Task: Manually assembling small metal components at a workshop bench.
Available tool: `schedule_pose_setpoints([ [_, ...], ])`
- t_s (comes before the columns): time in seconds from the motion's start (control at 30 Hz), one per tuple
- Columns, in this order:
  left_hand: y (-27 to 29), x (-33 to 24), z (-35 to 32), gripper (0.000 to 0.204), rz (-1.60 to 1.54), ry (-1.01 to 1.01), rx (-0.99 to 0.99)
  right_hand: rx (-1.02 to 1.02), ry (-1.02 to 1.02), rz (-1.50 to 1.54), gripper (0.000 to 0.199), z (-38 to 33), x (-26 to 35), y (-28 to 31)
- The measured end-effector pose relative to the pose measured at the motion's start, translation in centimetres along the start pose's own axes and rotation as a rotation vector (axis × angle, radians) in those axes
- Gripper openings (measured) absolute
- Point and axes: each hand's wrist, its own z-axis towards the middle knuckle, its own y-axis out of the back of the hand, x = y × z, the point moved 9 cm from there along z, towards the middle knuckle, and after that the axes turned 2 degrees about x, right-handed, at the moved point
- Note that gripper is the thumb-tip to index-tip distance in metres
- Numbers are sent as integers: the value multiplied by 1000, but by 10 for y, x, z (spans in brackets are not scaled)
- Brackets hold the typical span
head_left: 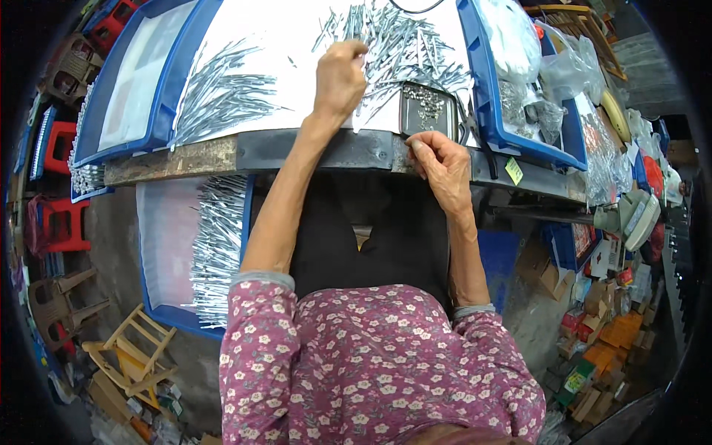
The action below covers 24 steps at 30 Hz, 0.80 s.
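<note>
Lying inward of the bench's (263, 152) front edge: metal rods (408, 44), left hand (341, 78) curled beside them, grip unclear; rimmed tray (449, 122), presumably containing small metal pieces (426, 102) against rolling; right hand (443, 167) adjacent, fingertip closure unclear.

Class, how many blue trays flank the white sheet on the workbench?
2: the left blue tray, with a pale lining, left of the left hand; the right blue tray, holding plastic bags, right of the right hand. Any underneath may be hidden.

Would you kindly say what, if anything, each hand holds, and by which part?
Neither can be told: whatever the left hand or right hand may grip is indistinct.
</note>
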Motion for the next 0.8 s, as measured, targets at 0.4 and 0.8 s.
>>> schedule_pose_setpoints([
  [0.4, 72, -20, -99, 13, -99, 201, -145, 109, 235, -319, 17, 61, 40, -54],
  [0.8, 74, -20, -107, 13, -121, 94, -129, 78, 619, -855, 15, 150, 54, -165],
])
